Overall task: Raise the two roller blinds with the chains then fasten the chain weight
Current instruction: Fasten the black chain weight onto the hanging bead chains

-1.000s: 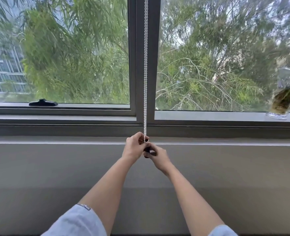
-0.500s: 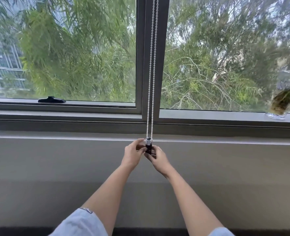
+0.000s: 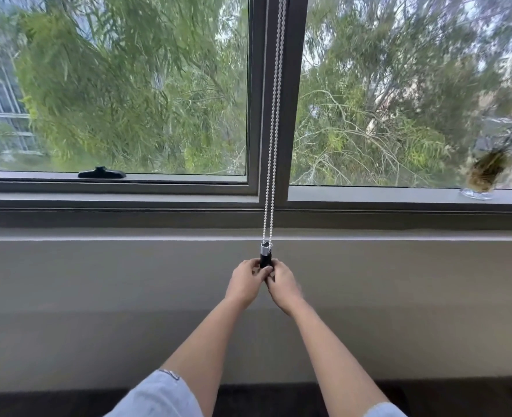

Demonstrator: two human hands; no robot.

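Note:
Two strands of a white bead chain [image 3: 274, 121] hang down in front of the grey window mullion [image 3: 294, 94]. They end in a chain weight [image 3: 265, 253], black with a silver top, just below the sill. My left hand [image 3: 245, 282] and my right hand [image 3: 282, 284] meet under it, fingers closed on the black lower end of the weight. The chain is pulled straight. No blind fabric shows over either pane.
A grey sill ledge [image 3: 128, 234] runs across above a plain wall. A black window handle [image 3: 101, 173] sits on the left frame. A glass with a rooted plant [image 3: 483, 176] stands on the sill at far right. Dark floor lies below.
The weight has come out from between my fingers and now stands above them. The two chain strands have spread apart from one line. My hands have slid lower on the weight.

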